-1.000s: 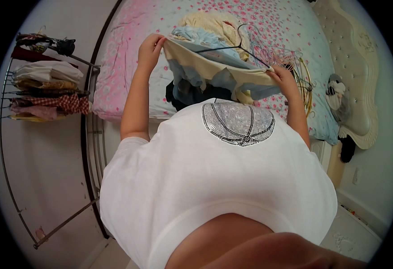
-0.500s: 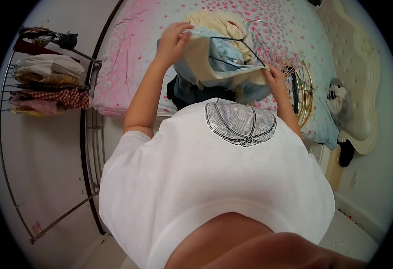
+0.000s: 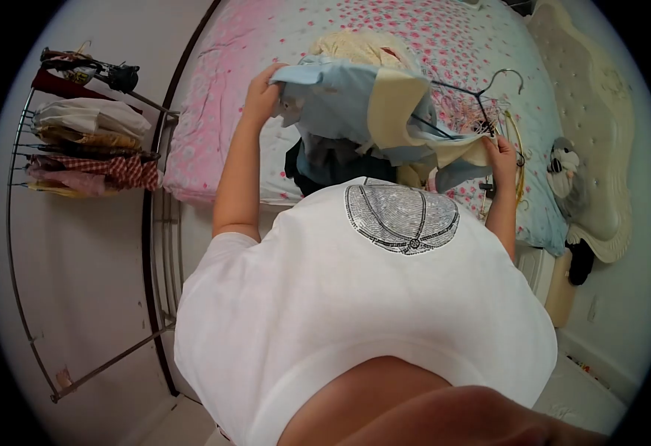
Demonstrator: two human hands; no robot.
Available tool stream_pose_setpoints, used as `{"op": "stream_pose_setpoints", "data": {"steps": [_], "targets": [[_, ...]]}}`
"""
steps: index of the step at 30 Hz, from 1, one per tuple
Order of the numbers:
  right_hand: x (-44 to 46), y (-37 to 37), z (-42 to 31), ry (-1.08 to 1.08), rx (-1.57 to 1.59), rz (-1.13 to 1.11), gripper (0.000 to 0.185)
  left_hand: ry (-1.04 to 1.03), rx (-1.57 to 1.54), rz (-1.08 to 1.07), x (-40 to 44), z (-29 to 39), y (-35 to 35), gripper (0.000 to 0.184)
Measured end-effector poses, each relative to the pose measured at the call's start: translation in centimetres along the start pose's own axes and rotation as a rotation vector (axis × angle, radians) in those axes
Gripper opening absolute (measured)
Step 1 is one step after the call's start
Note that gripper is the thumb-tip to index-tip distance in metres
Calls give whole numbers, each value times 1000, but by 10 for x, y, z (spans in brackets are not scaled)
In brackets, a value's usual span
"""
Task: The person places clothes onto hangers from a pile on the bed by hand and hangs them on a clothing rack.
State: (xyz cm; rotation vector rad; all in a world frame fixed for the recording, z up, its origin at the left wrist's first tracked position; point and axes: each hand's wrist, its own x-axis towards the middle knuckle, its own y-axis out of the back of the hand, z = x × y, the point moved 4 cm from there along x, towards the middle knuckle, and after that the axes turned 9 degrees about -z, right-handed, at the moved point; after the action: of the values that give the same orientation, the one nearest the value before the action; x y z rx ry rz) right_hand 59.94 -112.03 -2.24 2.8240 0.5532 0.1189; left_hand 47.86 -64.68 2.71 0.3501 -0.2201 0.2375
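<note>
A light blue garment with a cream band (image 3: 333, 100) is stretched between my hands above the bed. My left hand (image 3: 265, 88) is closed on its blue end at the left. My right hand (image 3: 499, 157) pinches the cream edge at the right, beside one end of a dark hanger (image 3: 455, 88). The hanger lies partly inside the garment, its hook pointing up and right. Behind the garment is a cream fluffy garment (image 3: 362, 46), and below it are dark clothes (image 3: 314, 175).
A flowered bed (image 3: 229, 74) spans the top, with several hangers (image 3: 519, 141) at its right and a padded headboard (image 3: 589, 126) beyond. A stuffed toy (image 3: 563, 165) sits by the headboard. At left, clothes (image 3: 95, 123) hang on a metal rack (image 3: 14, 245).
My left hand, loosely spread half a second ago, has closed on the garment's blue end. My right hand has moved right with the hanger, and the blue part is now spread between the hands.
</note>
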Motion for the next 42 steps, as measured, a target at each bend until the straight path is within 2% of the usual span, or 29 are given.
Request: {"op": "stream_pose_setpoints", "data": {"steps": [2, 4, 8, 11, 14, 17, 20, 21, 28, 30, 33, 37, 40, 42], "targets": [[-4, 0, -2, -27, -94, -23, 11, -19, -14, 28, 4, -4, 12, 29], [-8, -5, -1, -20, 15, -37, 11, -63, 93, 37, 6, 7, 19, 31], [-10, -9, 12, -7, 77, -44, 12, 167, 402, 209, 11, -9, 26, 25], [-9, -16, 2, -44, 43, -48, 14, -60, 455, 200, 15, -1, 10, 24], [-9, -25, -4, -10, -28, -34, 16, -394, 530, 50, 13, 41, -29, 25], [-7, -33, -9, -4, -106, -53, 16, -525, 698, -285, 7, 70, -78, 21], [-5, -39, -20, 37, -126, -92, 18, -305, 838, -511, 6, 64, -101, 18], [-5, -40, -23, 53, -160, -91, 19, -363, 743, -427, 4, 65, -102, 19], [-4, -21, -41, 186, -106, -15, 23, -236, 748, -236, 15, 45, -76, 13], [1, -10, -20, 103, 6, -3, 27, -237, 733, -179, 16, 45, -67, 12], [-4, -7, -7, 56, 94, 15, 25, -173, 680, -169, 17, 42, -59, 12], [-1, 1, 20, 41, -47, 56, 24, -76, 652, -185, 16, 34, -53, 12], [1, 0, 14, -20, -101, 25, 24, -86, 618, -192, 12, 34, -54, 14], [3, -6, 4, 50, -47, 9, 23, -138, 647, -188, 10, 30, -54, 15]]}}
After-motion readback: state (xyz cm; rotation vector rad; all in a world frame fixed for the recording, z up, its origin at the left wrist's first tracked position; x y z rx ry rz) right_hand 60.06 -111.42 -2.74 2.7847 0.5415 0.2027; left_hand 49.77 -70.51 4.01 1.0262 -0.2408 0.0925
